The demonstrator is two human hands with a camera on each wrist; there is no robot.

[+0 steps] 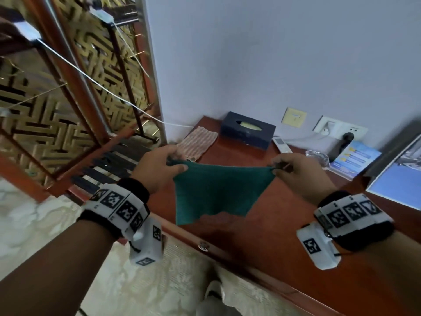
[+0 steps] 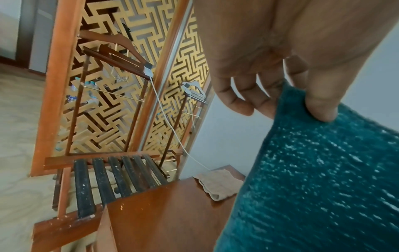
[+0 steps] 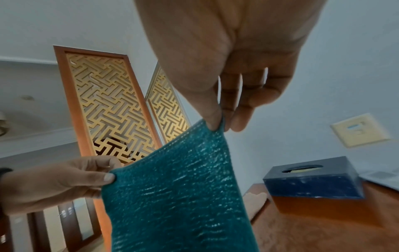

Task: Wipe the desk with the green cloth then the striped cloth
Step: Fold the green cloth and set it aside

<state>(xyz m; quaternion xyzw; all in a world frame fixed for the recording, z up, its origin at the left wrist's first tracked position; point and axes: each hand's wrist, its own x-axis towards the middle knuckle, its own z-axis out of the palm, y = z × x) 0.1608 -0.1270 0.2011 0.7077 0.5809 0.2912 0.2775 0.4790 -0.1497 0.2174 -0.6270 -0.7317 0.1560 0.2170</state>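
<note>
The green cloth (image 1: 216,192) hangs spread in mid-frame of the head view, above the tabletop (image 1: 280,226) and clear of it; its top edge runs taut between the two hands, its lower corners drooping toward the near edge of the wood. The left hand (image 1: 159,167) pinches the cloth's left top corner between thumb and forefinger; in the left wrist view the thumb (image 2: 321,109) lies pressed on the fabric with the other fingers curled behind. The right hand (image 1: 300,172) pinches the right top corner; in the right wrist view only the very tip of the corner is caught between thumb and fingertip.

The striped cloth (image 1: 197,142) lies flat at the tabletop's far left corner, just above the left hand in the frame; its left side sits close to the table's edge. Just right of it, against the wall, stands a dark tissue box (image 1: 247,131); a white remote (image 1: 282,144) lies right of the box; leaflets (image 1: 355,160) and a framed board (image 1: 398,179) fill the right side of the frame. A bare stretch of tabletop lies under the cloth and toward lower right; its front edge runs diagonally from centre to lower right. Left of the table stand a slatted rack (image 1: 109,165) and a lattice screen (image 1: 45,124).
</note>
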